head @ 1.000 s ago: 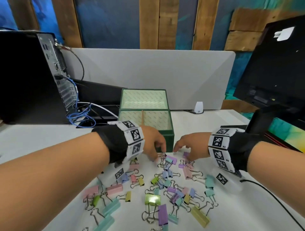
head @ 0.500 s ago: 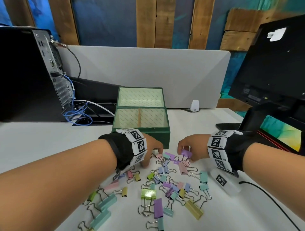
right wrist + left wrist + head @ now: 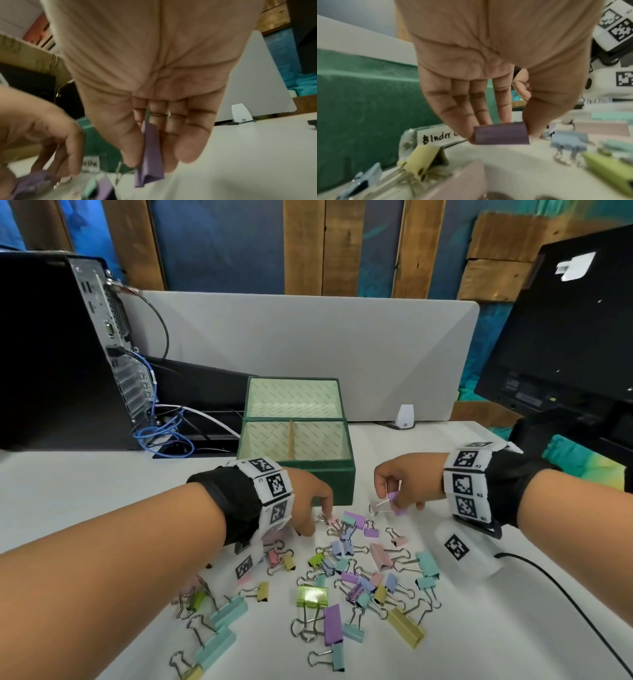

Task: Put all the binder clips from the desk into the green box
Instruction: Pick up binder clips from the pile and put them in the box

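Just in front of the open green box's near wall, the right hand (image 3: 399, 484) pinches a small lilac metal binder clip (image 3: 150, 155) between thumb and fingers, lifted clear of the white desk (image 3: 513, 628); in the right wrist view its long axis runs roughly up and down, and the head view shows its wire handles pointing left, toward the other hand. The left hand (image 3: 308, 501) is down at the pile's far edge, thumb and fingers closed on a darker purple binder clip (image 3: 501, 133) that lies crosswise, low over the desk or on it. The step in hand looks like picking up. Next, each hand likely needs to rise over the rim of the rectangular green box with a pale patterned lining (image 3: 342, 470) and let go inside. Dozens of pastel binder clips (image 3: 342, 577) remain scattered on the desk, and the box looks empty.
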`<state>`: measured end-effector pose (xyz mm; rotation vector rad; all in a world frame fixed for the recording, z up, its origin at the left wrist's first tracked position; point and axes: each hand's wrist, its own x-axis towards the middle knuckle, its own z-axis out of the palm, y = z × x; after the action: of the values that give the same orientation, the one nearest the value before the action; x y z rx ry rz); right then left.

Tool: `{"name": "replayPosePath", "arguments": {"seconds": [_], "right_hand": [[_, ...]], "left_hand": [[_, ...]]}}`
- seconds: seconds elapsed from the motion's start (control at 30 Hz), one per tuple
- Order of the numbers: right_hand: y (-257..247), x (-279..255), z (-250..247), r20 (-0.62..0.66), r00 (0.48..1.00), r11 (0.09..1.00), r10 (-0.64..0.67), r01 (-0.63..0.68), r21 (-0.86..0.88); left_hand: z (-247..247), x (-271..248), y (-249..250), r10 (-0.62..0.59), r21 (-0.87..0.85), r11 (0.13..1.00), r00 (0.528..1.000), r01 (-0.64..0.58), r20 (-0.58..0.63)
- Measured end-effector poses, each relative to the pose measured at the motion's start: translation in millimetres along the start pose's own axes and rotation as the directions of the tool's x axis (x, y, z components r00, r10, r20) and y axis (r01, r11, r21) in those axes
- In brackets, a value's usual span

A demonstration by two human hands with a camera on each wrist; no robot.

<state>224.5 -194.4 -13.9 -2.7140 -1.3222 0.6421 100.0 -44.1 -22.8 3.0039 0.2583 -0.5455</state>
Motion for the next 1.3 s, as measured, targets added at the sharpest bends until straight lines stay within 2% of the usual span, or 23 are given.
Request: {"name": "replayPosePath", "arguments": {"seconds": [0.13,0.2,0.3,0.4,0.47,0.53,0.6,0.7,0.9,1.07,1.2,1.3], "right_hand": [[-21,1,-25,-0.082,0.997,0.975,-0.002,0.020,0.220],[-35,6,-36,-0.145,0.989,0.951,-0.032,0.075,0.301],[-58,19,-45,-0.247,0.966,0.881,-0.073,0.179,0.439],[-82,33,-49,-0.311,0.946,0.822,-0.096,0.251,0.510],[-95,43,-50,-0.322,0.940,0.810,-0.112,0.274,0.518],[-104,52,-48,-0.321,0.939,0.831,-0.120,0.272,0.485],[-110,55,-45,-0.335,0.933,0.881,-0.134,0.267,0.391],[-108,49,-40,-0.321,0.935,0.896,-0.154,0.269,0.354],[-74,23,-36,-0.313,0.934,0.946,-0.171,0.244,0.213],[-45,2,-28,-0.164,0.980,0.991,-0.116,0.125,0.044],[-28,-1,-19,-0.118,0.991,0.997,-0.067,0.060,-0.058],[-19,-1,-12,-0.057,0.997,0.994,-0.043,0.037,-0.105]], "left_hand": [[-13,-15,-20,-0.033,-0.299,0.954,0.995,0.002,-0.099],[-23,-22,-37,-0.089,-0.478,0.878,0.987,0.015,-0.132],[-38,-33,-65,-0.203,-0.697,0.717,0.957,0.001,-0.208],[-43,-42,-88,-0.312,-0.797,0.601,0.901,-0.058,-0.301],[-43,-48,-97,-0.349,-0.839,0.535,0.878,-0.101,-0.328],[-42,-50,-102,-0.382,-0.854,0.508,0.861,-0.109,-0.336],[-39,-49,-106,-0.403,-0.833,0.546,0.843,-0.090,-0.356],[-35,-45,-107,-0.415,-0.773,0.632,0.820,-0.052,-0.394],[-32,-25,-100,-0.366,-0.596,0.803,0.813,0.030,-0.453],[-42,-11,-89,-0.311,-0.390,0.914,0.804,0.108,-0.507],[-46,-4,-79,-0.235,-0.237,0.962,0.863,0.138,-0.448],[-44,-4,-73,-0.211,-0.201,0.970,0.879,0.136,-0.428]]}}
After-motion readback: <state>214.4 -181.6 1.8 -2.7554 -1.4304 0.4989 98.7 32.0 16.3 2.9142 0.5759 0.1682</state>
